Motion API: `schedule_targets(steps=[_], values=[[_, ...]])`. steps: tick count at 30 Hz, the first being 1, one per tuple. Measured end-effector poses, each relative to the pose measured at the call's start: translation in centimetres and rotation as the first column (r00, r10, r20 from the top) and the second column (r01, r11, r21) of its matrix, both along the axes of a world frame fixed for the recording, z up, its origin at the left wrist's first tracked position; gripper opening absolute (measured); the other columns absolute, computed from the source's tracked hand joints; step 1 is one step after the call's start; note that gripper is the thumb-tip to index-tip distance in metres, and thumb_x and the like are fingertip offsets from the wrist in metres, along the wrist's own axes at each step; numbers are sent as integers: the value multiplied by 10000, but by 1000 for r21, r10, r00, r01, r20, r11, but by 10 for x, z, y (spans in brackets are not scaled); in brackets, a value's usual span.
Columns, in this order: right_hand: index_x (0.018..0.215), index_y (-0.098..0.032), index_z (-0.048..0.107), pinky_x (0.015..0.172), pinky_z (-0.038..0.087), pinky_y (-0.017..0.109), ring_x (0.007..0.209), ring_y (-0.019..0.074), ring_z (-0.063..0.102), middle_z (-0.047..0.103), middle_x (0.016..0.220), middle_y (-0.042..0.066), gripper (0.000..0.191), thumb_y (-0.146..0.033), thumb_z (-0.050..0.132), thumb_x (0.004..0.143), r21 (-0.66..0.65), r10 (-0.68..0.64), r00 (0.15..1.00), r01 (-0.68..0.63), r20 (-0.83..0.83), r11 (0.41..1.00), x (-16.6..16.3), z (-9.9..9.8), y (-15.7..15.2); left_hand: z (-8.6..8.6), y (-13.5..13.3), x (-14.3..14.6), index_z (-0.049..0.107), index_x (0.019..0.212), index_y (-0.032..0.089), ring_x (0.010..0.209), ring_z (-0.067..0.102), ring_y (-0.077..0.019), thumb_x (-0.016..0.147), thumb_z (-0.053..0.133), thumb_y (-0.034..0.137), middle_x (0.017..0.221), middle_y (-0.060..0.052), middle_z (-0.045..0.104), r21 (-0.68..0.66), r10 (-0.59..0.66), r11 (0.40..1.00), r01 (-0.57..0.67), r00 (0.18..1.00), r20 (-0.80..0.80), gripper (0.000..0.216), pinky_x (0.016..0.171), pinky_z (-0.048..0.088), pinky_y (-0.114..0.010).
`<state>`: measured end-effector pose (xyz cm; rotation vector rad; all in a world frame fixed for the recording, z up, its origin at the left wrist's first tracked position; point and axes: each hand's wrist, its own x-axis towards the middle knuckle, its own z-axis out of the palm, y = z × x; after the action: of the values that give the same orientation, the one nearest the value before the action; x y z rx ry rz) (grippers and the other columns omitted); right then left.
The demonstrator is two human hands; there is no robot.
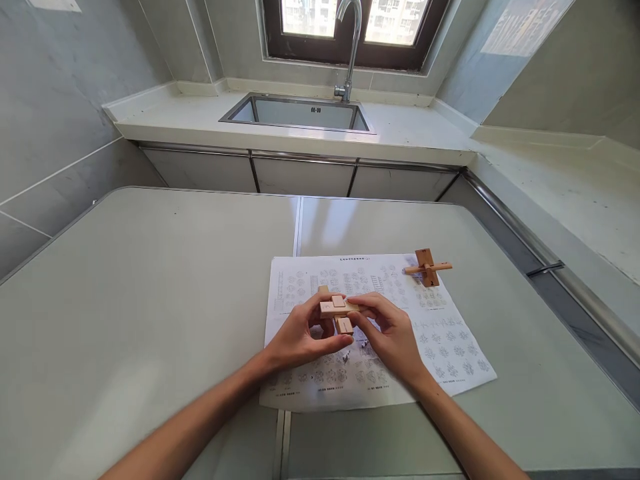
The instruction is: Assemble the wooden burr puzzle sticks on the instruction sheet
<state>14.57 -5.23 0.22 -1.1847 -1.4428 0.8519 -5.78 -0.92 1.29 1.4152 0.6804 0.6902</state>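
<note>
Between my two hands, above a printed sheet, is a wooden interlocking puzzle (344, 325) made of pale blocks crossing one another. My left hand (307, 330) is closed around its left side, thumb below and fingers behind. From the right, my right hand (395, 333) pinches the end of a crosswise block with thumb and fingertips. Small marks show on some block faces. The printed instruction sheet (450, 333) lies flat under both hands, covered with rows of small line diagrams. My hands hide part of the puzzle and the middle of the sheet.
A darker wooden piece with a rod through a flat plate (427, 268) rests on the sheet's upper right corner. The pale table (150, 300) has a seam down its middle. Beyond it are a counter with a sink (300, 110), a tap (350, 53) and a window.
</note>
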Motion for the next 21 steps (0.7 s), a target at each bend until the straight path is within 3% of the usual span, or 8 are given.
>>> schedule_targets(steps=[6,12,21], values=[[1096,-263,778,827,648,387,936,247,760,764,1073,84,179,-395,725,988,-31,8,1000,-9,-26,999,0,0,-1,3,1,0,632,1234,199,844,648,-154,864,832,379,1030,-53,674,62,-8,998,12,998,-57,458,745,549,-270],[1090,-270,780,788,648,361,896,228,748,758,1044,70,147,-363,725,991,-51,20,998,-23,-55,998,0,2,-2,5,1,1,635,1241,192,709,582,-112,858,823,361,910,-5,631,124,15,992,-3,996,-91,459,670,527,-252],[1116,-288,776,800,618,358,897,214,722,742,1064,59,134,-314,713,1001,11,-18,1000,18,1,1000,-1,-5,-3,5,1,1,641,1253,182,677,555,-104,842,835,346,888,-3,629,132,16,991,-5,996,-85,484,655,522,-254]])
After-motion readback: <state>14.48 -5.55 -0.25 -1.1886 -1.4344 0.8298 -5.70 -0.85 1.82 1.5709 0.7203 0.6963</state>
